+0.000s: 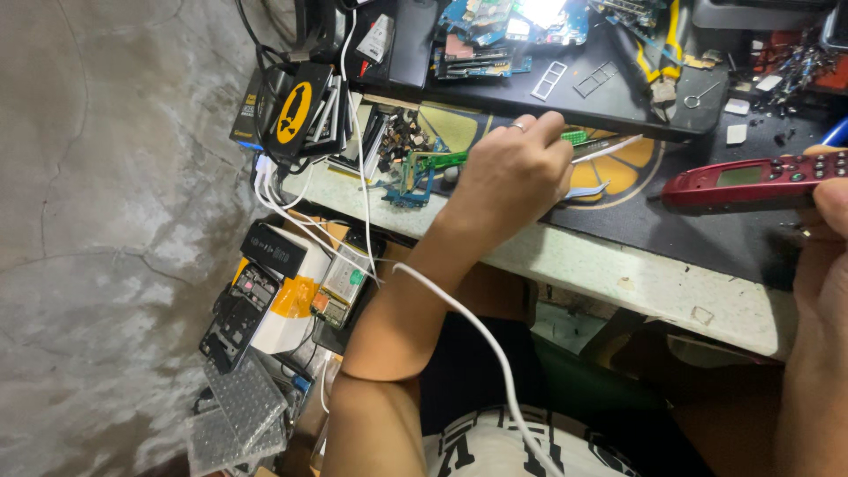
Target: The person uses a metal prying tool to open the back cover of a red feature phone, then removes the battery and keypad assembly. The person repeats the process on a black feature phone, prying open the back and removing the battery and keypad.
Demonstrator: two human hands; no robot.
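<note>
Two hands, well apart. Left hand (512, 172) clamped on tweezers (605, 150) — over black mat (707, 234). Right hand (826, 238) gripping red phone (751, 179).

Bright overhead glare, sharp focus, edges bowed.

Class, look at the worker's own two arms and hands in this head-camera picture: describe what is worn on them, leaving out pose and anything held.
Both forearms are bare, with no sleeves, gloves or watch in view. The left hand wears one plain silver-coloured ring on a finger. The right hand shows only at the picture's edge, and no ring or band can be seen on it. A white cable lies across the left forearm.
</note>
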